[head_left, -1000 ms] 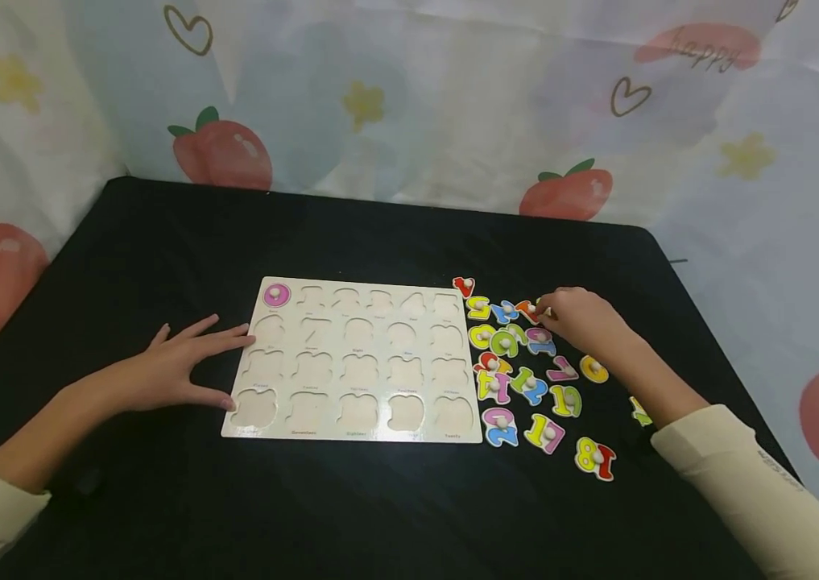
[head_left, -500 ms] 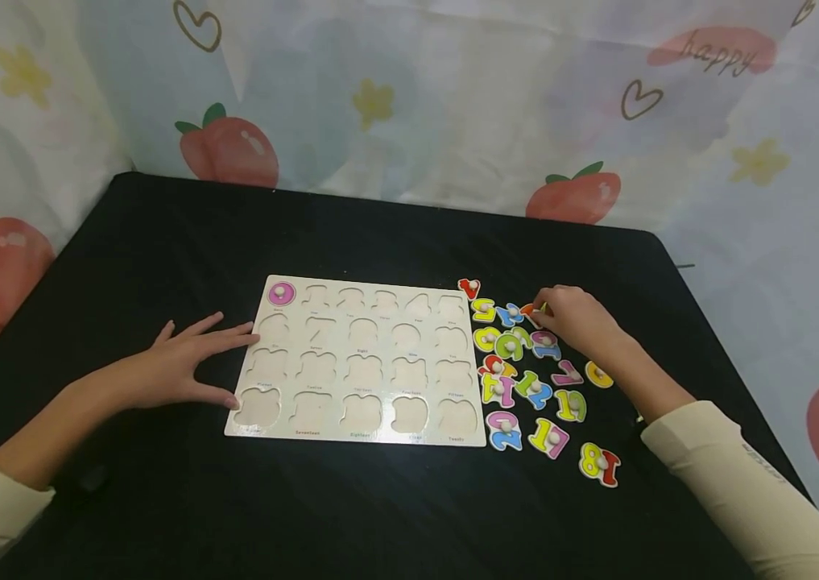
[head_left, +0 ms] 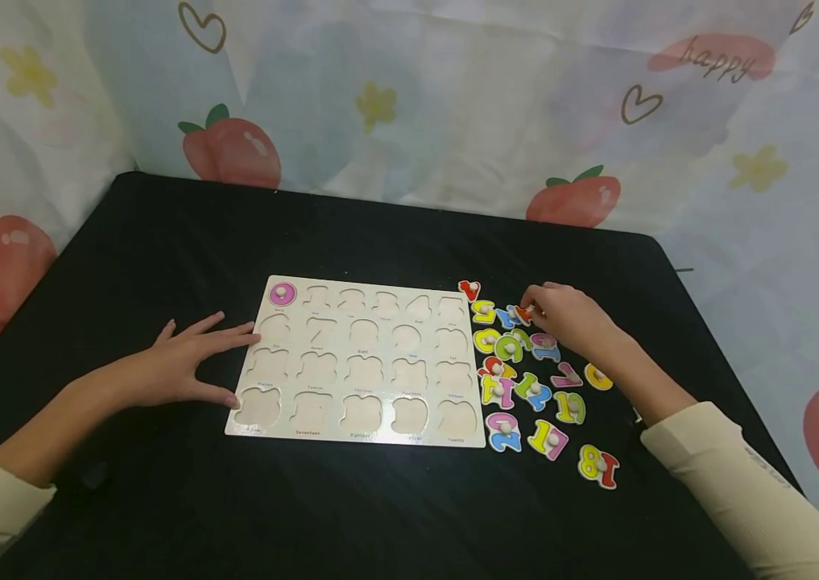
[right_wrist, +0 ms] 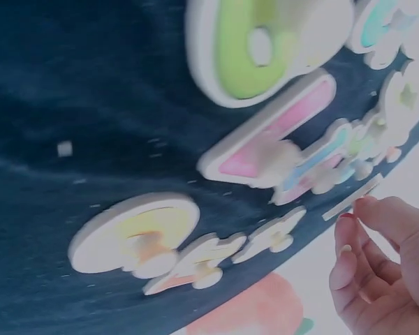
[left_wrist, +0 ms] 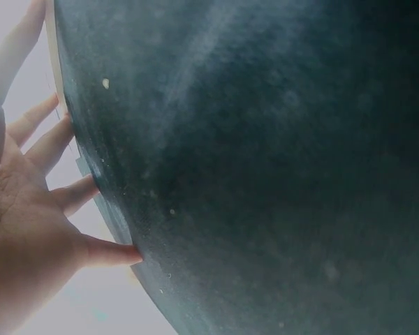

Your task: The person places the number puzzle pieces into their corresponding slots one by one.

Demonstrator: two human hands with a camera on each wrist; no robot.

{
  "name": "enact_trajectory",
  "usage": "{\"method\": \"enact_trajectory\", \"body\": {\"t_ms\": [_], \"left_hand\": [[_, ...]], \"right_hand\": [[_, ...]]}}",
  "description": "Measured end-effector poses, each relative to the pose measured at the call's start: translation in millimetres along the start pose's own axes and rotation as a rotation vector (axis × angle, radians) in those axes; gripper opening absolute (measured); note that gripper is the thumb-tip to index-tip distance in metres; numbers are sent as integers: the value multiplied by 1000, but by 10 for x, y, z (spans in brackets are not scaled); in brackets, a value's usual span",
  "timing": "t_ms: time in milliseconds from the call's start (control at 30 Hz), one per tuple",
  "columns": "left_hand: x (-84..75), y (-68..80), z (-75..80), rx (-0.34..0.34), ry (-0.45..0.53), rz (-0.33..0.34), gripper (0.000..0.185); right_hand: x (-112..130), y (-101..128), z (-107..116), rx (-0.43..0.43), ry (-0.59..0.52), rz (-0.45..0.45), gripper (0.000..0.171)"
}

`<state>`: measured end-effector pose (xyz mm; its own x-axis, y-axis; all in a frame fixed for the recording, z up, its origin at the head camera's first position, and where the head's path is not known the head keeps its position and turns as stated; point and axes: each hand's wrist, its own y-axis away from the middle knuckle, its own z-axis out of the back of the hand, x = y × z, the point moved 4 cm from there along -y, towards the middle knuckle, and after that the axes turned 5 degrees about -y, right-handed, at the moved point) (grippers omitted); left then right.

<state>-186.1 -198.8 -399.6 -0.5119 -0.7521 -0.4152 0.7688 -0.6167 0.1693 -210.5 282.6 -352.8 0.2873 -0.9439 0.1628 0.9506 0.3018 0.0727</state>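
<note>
A pale wooden number puzzle board [head_left: 373,439] lies on the black table, with a round pink zero piece [head_left: 282,294] in its top left recess. My left hand [head_left: 170,366] is spread, thumb and fingertips resting on the board's left edge; the left wrist view shows the spread hand [left_wrist: 31,223] from the palm side. My right hand [head_left: 576,318] pinches a small red number puzzle piece [head_left: 523,314] among the loose pieces right of the board. In the right wrist view that puzzle piece [right_wrist: 353,199] is edge-on at the fingertips, its number hidden.
Loose knobbed number pieces crowd the board's right side, among them a red and yellow piece [head_left: 599,467], a pink seven [head_left: 566,374] and a round yellow piece [head_left: 598,377]. A printed cloth backdrop [head_left: 452,121] stands behind the table [head_left: 380,515].
My right hand has shifted slightly left with the red puzzle piece, which now overlaps the blue piece beside it. The left hand stays on the board's edge. The head view has shifted a little.
</note>
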Motion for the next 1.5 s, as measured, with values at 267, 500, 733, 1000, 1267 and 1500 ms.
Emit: {"method": "enact_trajectory", "body": {"t_ms": [267,500,733,1000,1267,1500], "left_hand": [[-8,15,0,-3,4,-1,94],[-12,6,0,-4,-3,1,93],[-15,18,1,3,2,16,93],[7,3,-8,8,7,23,92],[-17,-7,3,11,24,18,91],[-6,0,4,4,14,22,92]], "right_hand": [[244,-137,12,11,-34,47,13],[469,-249,27,17,-51,108,14],[734,-425,-7,54,-41,163,15],[1017,-585,-27,67,-23,242,14],[1221,-729,-108,78,-29,315,15],[1432,-867,-195,100,-39,369,15]]}}
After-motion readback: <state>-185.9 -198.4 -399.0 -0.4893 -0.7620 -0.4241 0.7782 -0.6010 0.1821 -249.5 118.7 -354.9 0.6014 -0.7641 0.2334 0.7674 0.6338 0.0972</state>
